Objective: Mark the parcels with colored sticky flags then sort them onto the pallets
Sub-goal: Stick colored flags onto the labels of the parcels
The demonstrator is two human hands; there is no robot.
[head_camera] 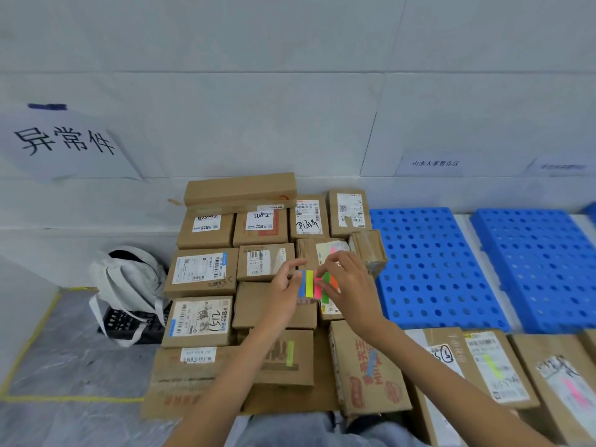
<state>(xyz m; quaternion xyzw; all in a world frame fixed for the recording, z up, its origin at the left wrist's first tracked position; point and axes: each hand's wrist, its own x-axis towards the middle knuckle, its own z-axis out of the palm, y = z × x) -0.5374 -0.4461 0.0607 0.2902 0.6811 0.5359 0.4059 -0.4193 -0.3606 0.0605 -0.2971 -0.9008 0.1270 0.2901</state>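
So this is the marking step, I'd say, not sorting yet. Far left by the wall a white bag [129, 279] is slumped on a black crate [129, 324], nothing to do with the job. Next comes the heap of cardboard parcels [200, 272], packed edge to edge on the floor against the wall.

Over the right half of that heap, the left hand [285, 285] grips the flag pad [308, 283] by its left edge, with blue, yellow and pink strips showing. The right hand [353, 282] is right up against the pad, fingertips pinched on the green strip [326, 280]. Looks like it's peeling one off.

One box [283, 356] at the heap's near edge already wears a green flag; most others look unmarked. Right of the heap lie the blue pallets [435, 269], flat along the wall, and at the near right are flagged boxes [493, 366] in yellow and pink.

Next move, my guess: pull that flag free without curling it, then press it onto bare cardboard on an unmarked box, not over a barcode.
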